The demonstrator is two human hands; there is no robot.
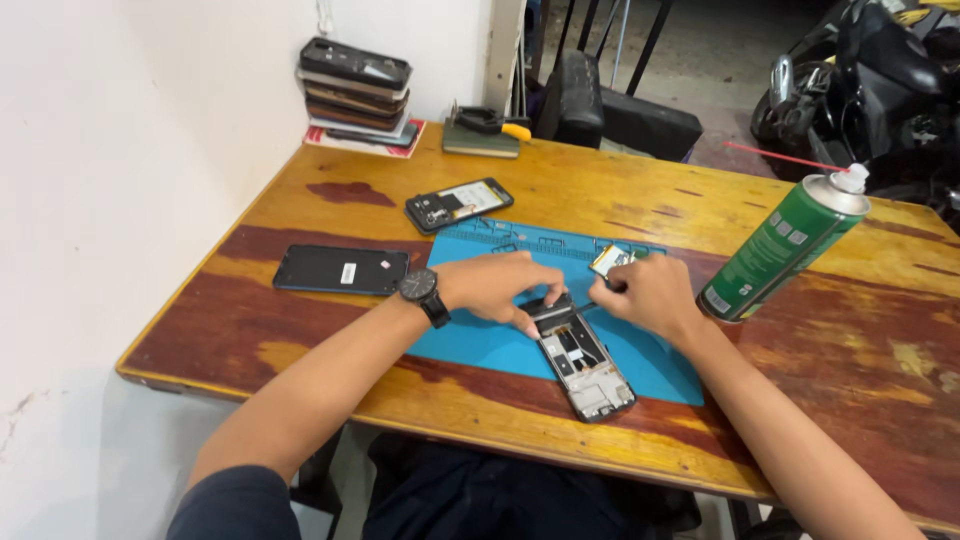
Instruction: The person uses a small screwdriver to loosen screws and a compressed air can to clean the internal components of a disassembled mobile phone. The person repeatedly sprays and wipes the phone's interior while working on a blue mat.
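Here, opened phone point(583, 362) laid on blue mat point(480, 345) near the table's front edge, its top end pinched by left hand point(497, 287), right hand point(640, 297) closed around a thin tool at that end, green spray can point(785, 250) just right.

The opened phone point(582, 358) lies on the work mat point(480, 345) under both hands, left hand point(495, 285) and right hand point(645, 295). A spray can point(785, 245) stands just right of the right hand; a back cover point(342, 270) lies left of the left.
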